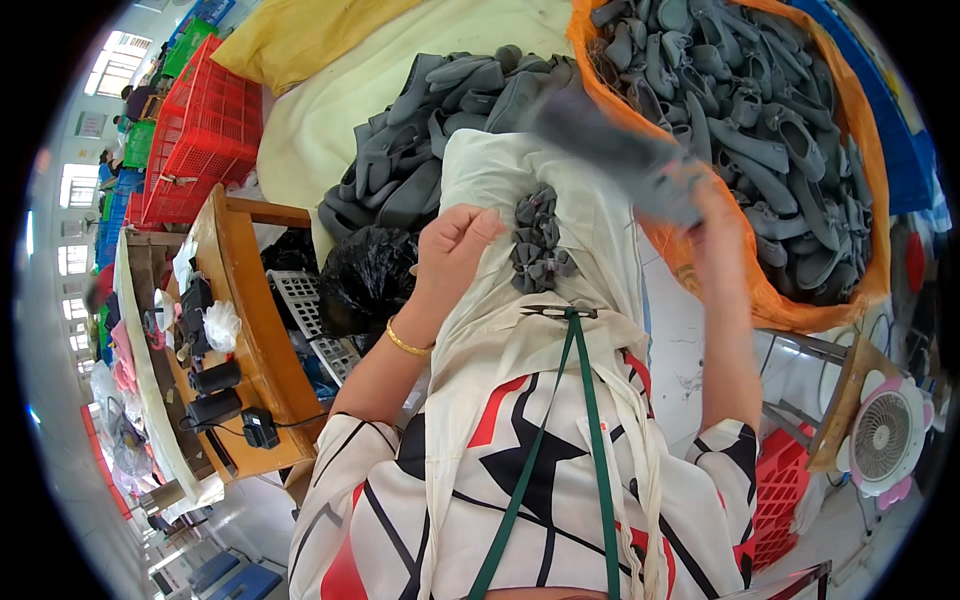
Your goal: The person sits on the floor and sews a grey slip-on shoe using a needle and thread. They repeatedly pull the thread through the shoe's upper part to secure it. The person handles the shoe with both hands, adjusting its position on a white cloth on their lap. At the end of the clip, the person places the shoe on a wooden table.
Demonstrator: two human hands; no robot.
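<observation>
My left hand [458, 246] is closed above the white cloth [480, 165] on my lap, and whatever its fingers may hold is hidden. Beside it lie several small grey fabric bows [537, 235] in a bunch. My right hand [708, 200], smeared by motion, grips a grey slip-on shoe [620, 150] by one end, out at the near edge of the orange sack. Below the bows, a pair of dark thread snips [560, 312] rests on the cloth at the end of a green lanyard [587, 400].
Grey shoes [420, 130] are heaped on pale yellow sheeting [300, 150] ahead. More fill the orange sack [660, 235] at the right. To the left stand a wooden table [245, 330], a black plastic bag [368, 285] and red crates [205, 120]. A fan [885, 437] sits at the lower right.
</observation>
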